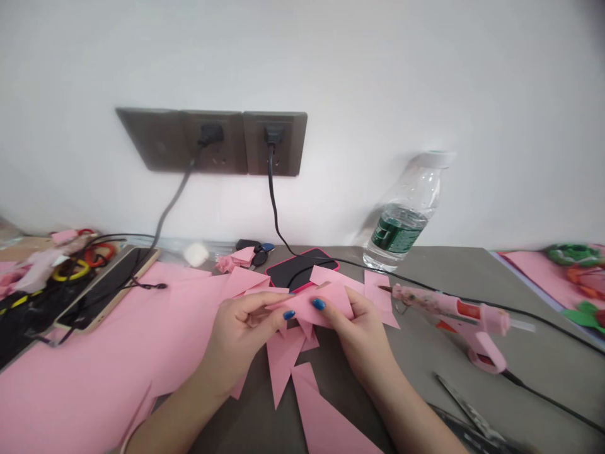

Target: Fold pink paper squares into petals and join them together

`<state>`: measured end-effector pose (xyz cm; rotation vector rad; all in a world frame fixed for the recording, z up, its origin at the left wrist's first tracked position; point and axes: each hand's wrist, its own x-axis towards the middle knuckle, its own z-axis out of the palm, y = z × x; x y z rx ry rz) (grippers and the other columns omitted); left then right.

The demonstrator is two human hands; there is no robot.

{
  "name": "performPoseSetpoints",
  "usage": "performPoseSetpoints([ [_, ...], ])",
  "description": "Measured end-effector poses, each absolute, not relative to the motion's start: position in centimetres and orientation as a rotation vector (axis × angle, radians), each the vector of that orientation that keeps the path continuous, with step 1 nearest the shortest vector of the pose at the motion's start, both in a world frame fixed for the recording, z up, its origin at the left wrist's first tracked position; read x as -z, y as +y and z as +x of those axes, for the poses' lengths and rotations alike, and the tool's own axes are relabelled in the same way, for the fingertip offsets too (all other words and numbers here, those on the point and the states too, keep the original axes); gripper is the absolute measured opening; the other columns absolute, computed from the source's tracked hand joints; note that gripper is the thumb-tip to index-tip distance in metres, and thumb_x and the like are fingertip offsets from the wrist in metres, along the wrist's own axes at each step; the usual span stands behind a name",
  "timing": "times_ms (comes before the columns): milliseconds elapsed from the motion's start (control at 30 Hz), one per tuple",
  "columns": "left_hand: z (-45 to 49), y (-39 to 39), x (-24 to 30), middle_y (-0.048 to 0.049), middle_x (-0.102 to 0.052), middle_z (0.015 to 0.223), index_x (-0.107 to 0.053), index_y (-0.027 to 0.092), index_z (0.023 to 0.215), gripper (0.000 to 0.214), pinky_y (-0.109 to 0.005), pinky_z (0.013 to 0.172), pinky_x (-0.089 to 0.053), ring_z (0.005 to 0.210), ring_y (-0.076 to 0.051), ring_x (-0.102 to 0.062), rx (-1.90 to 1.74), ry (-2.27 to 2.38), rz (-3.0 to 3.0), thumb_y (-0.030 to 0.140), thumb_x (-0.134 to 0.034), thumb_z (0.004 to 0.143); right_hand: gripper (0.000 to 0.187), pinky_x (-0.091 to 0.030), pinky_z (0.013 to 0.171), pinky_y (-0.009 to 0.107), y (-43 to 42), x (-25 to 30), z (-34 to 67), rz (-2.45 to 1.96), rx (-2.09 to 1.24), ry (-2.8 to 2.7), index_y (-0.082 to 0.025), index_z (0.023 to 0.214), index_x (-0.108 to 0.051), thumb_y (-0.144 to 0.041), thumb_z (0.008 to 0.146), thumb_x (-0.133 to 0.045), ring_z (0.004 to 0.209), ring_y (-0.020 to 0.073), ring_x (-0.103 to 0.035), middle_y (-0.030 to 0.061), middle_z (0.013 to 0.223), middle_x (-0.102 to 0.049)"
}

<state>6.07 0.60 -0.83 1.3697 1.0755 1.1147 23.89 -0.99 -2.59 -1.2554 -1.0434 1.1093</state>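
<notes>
A small piece of pink paper [334, 301] is pinched between both hands above the grey table. My left hand [248, 321] grips its left edge between thumb and fingers. On the other side, my right hand [359, 328] presses its thumb on the paper's face, the fingers behind it hidden. Under the hands lie several pointed pink paper scraps [283, 359], and a long cut strip [326, 416] reaches toward me. Just beyond the hands a phone with a red edge [302, 268] lies partly covered by paper.
A pink glue gun [463, 321] and scissors [467, 407] lie at right. A water bottle [401, 217] stands by the wall. Large pink sheets [118, 353] and another phone [111, 284] spread left. Black cables run from the wall sockets [212, 142] across the table [439, 268].
</notes>
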Motion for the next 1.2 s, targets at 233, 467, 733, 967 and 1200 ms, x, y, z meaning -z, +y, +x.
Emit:
performPoseSetpoints([
  [233,6.2,0.7,0.3,-0.0019,-0.082,0.078,-0.084,0.021,0.084,0.011,-0.022,0.061,-0.066,0.063,-0.018,-0.077,-1.175,1.110,1.275,0.018,-0.076,0.077,0.027,-0.054,0.066,0.031,-1.0,2.3,23.8,-1.257,-1.093,-0.935,-0.019,0.077,-0.077,-0.046,0.075,-0.078,0.073,0.0230,-0.065,0.0060,0.076,-0.074],
  [467,6.1,0.8,-0.2,0.0004,-0.082,0.077,-0.082,0.023,0.078,0.010,-0.017,0.060,-0.065,0.065,-0.015,-0.077,-1.259,1.139,1.290,0.015,-0.077,0.074,0.027,-0.051,0.063,0.029,-0.9,2.5,23.7,-1.193,-1.156,-0.818,-0.019,0.077,-0.078,-0.045,0.071,-0.083,0.070,0.0205,-0.062,0.0048,0.075,-0.073],
  [733,5.9,0.9,-0.2,0.0031,-0.078,0.063,-0.080,0.022,0.071,0.012,-0.012,0.055,-0.059,0.054,-0.010,-0.071,-1.264,1.162,1.337,0.011,-0.074,0.074,0.026,-0.051,0.061,0.030,-0.9,2.7,23.9,-1.206,-1.084,-0.911,-0.019,0.076,-0.077,-0.044,0.075,-0.080,0.068,0.0215,-0.064,0.0046,0.074,-0.073],
  [967,6.0,0.8,-0.3,0.0004,-0.079,0.066,-0.078,0.020,0.074,0.006,-0.017,0.058,-0.062,0.064,-0.016,-0.076,-1.248,1.190,1.314,0.017,-0.074,0.078,0.015,-0.053,0.068,0.031,-0.5,2.8,24.3,-1.093,-0.972,-1.086,-0.022,0.073,-0.076,-0.035,0.081,-0.075,0.075,0.0215,-0.066,0.0040,0.077,-0.074],
  [1200,5.8,0.8,-0.2,-0.0004,-0.079,0.069,-0.075,0.020,0.075,0.008,-0.018,0.058,-0.060,0.065,-0.016,-0.075,-1.216,1.208,1.413,0.022,-0.071,0.082,0.013,-0.052,0.065,0.031,-0.5,2.7,24.0,-1.123,-0.981,-1.029,-0.021,0.071,-0.076,-0.032,0.079,-0.075,0.072,0.0210,-0.064,0.0039,0.074,-0.072],
])
